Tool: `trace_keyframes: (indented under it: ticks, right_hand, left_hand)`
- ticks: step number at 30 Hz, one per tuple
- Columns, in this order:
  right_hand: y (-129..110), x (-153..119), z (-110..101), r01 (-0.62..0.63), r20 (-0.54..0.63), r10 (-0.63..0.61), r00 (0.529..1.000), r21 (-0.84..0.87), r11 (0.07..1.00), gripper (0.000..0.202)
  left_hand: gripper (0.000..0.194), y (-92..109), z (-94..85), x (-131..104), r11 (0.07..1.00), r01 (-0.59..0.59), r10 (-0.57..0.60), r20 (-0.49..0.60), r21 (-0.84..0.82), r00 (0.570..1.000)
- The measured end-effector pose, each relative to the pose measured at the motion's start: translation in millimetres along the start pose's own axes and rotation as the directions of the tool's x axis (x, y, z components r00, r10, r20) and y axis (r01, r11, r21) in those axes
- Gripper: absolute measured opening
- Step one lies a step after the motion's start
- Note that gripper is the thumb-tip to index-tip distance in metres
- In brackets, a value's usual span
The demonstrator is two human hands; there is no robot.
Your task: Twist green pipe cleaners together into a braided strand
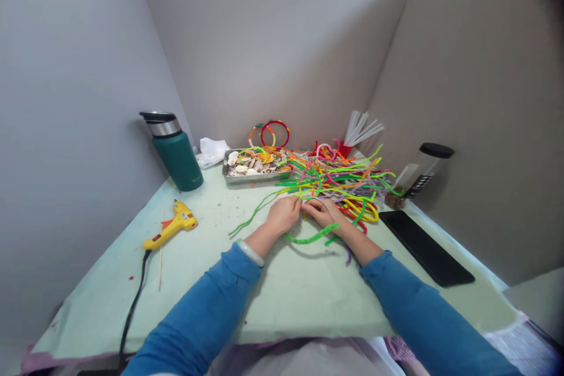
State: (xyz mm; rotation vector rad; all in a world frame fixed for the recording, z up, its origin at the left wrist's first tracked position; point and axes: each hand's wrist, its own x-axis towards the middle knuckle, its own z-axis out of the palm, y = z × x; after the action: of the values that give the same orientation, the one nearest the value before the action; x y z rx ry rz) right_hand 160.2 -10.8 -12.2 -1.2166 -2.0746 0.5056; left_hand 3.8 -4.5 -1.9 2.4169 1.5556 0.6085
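My left hand [284, 214] and my right hand [321, 211] meet over the middle of the table, fingertips pinched close together. A fuzzy bright green pipe cleaner [311, 239] curves out below them, and the fingers close on part of it. Exactly where each hand grips it is hidden behind the knuckles. Just beyond the fingers spreads a tangled heap of pipe cleaners [339, 173] in many colours. One long green strand [253, 217] from it trails left past my left hand. A purple tip [348, 257] shows beneath my right forearm.
A yellow glue gun [174, 228] with a black cord lies left, near a green bottle [178, 158]. Behind are a tray [258, 177] of shells and two wrapped hoops [275, 134]. A red cup [345, 150] of white sticks, a lidded jar [425, 170] and a black slab [426, 248] stand right.
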Motion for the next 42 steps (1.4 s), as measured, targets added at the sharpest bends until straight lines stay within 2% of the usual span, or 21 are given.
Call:
trace_keyframes:
  ticks: [15, 30, 42]
  right_hand:
    - [-0.7, 0.4, -0.6, -0.001, 0.010, 0.001, 1.000, 0.005, 1.000, 0.035]
    - [2.1, 1.0, 0.2, -0.036, 0.016, 0.036, 0.999, 0.006, 0.999, 0.040]
    - [4.7, 0.6, 1.6, -0.016, 0.004, 0.016, 1.000, 0.007, 1.000, 0.041]
  left_hand:
    - [0.036, 1.0, -1.2, -0.4, 1.000, 0.015, -0.015, 0.015, -0.016, 1.000]
    - [0.035, -0.1, 0.0, -0.7, 1.000, -0.017, 0.017, 0.000, 0.004, 1.000]
    - [0.036, -0.7, 0.9, -0.7, 0.999, -0.028, 0.028, -0.007, 0.027, 1.000]
